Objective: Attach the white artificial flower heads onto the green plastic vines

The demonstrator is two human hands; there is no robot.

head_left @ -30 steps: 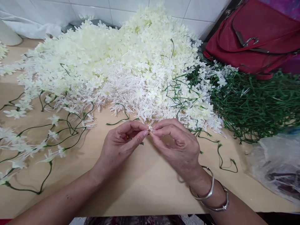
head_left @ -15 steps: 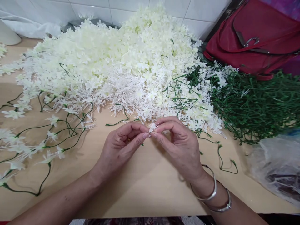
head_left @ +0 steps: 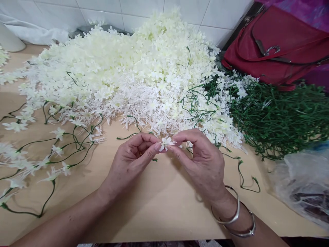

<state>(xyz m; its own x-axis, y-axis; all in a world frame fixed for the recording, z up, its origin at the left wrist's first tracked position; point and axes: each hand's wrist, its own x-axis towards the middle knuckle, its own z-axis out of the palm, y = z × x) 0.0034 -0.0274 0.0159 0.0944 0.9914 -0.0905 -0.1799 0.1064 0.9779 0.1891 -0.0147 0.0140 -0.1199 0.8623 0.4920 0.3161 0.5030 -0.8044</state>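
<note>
My left hand [head_left: 132, 159] and my right hand [head_left: 203, 161] meet over the wooden table [head_left: 159, 206], fingertips pinched together on one small white artificial flower [head_left: 166, 142]. A bit of green stem [head_left: 154, 159] shows under my left thumb. Just behind the hands lies a big heap of cream and white flower pieces [head_left: 133, 72]. Two silver bangles [head_left: 235, 219] sit on my right wrist.
A pile of bare green stems [head_left: 280, 116] lies at the right, a red bag [head_left: 280, 48] behind it. Finished green stems with flowers [head_left: 51, 151] are spread at the left. A clear plastic bag [head_left: 305, 185] sits at the right edge. White tiled wall behind.
The small flower between my fingertips now shows its petals spread open; before it was a tight bit hidden in the pinch. Both hands stayed in nearly the same place.
</note>
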